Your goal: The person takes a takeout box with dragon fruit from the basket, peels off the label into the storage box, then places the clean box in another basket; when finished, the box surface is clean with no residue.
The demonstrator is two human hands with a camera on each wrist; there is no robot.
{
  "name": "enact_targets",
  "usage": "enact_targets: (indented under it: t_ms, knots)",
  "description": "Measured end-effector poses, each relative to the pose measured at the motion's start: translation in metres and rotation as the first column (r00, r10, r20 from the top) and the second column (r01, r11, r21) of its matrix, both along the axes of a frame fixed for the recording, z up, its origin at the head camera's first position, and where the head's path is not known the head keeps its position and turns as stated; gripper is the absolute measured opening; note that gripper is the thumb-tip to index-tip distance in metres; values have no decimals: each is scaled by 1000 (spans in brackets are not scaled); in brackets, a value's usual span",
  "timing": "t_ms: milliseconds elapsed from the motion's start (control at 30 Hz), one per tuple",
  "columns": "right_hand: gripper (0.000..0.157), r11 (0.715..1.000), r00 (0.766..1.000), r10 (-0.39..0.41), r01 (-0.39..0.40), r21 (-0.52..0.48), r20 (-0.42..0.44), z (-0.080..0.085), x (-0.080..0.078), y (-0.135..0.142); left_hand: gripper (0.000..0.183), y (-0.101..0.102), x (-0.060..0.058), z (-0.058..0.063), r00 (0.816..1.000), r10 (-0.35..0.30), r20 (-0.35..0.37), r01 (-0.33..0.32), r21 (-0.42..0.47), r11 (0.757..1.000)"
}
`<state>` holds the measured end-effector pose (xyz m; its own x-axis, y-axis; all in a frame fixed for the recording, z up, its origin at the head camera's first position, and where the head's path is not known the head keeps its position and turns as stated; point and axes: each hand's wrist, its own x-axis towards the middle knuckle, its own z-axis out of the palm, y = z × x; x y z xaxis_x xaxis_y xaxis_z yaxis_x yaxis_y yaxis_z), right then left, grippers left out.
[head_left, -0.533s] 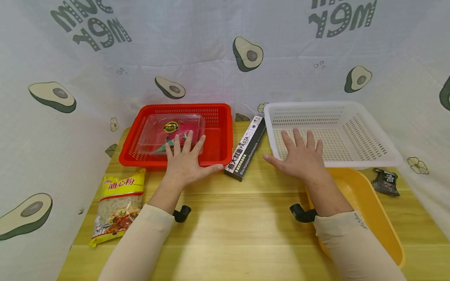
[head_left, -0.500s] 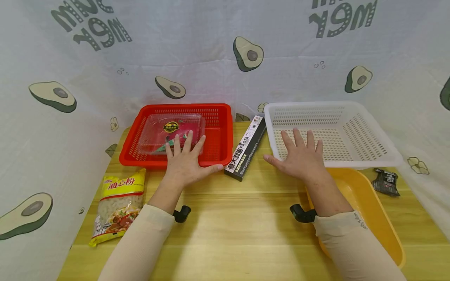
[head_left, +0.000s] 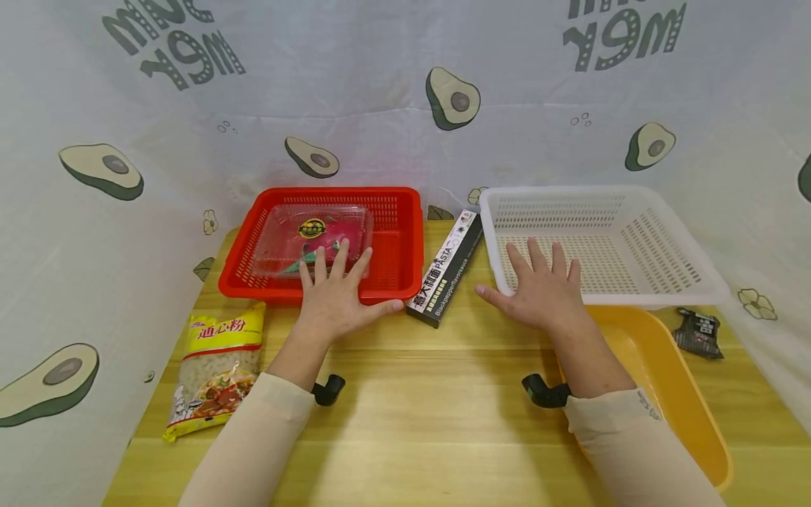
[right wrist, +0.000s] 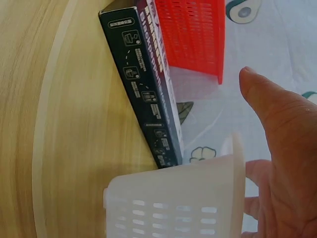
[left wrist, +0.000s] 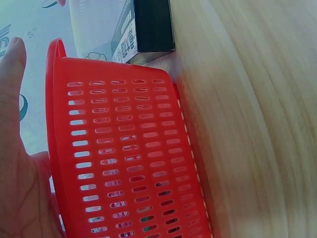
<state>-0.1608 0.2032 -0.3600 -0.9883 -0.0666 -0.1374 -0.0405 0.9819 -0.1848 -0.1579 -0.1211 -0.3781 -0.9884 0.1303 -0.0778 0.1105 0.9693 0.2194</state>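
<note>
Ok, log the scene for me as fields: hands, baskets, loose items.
left hand: fingers spread above near rim of red basket, nothing held
right hand: fingers spread above near rim of white basket, nothing held
in red basket: clear container
between baskets: pasta box
left side: yellow bag
right side: orange tray, black packet

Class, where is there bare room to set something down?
Bare wood lies between the left sleeve and yellow tray, nearer than the pasta box. The white basket looks empty too. Crowded: between it and the red basket, where that box lies.
</note>
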Motion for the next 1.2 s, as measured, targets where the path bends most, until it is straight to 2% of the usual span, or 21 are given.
enact_targets:
  t_ms: [233,433,667,867,933,1000,1100,1200]
  knots:
    - [109,1000,1000,22,-22,-21,-22,6,3,-7,107,-2,4,1,1000,10,-28,-9,20,1000]
    - [104,997,993,57,-62,-49,-105,17,8,-15,104,-9,12,7,996,19,-91,-13,59,998]
    - [96,990,976,100,-116,-74,-193,34,20,-22,94,-25,24,14,973,57,-223,-25,142,990]
    - [91,982,970,121,-148,-115,-212,39,29,-28,92,-29,40,9,959,137,-247,-69,265,962]
    - [89,978,967,122,-156,-141,-222,36,32,-31,91,-29,45,5,951,187,-245,-100,327,940]
    - [86,971,966,123,-164,-173,-229,31,36,-35,89,-30,48,1,940,240,-242,-126,408,904]
    - [83,956,963,128,-184,-230,-237,22,40,-44,85,-32,52,-5,916,337,-220,-170,548,819]
    - [80,935,959,149,-216,-281,-242,11,44,-56,81,-35,53,-12,874,449,-184,-236,648,724]
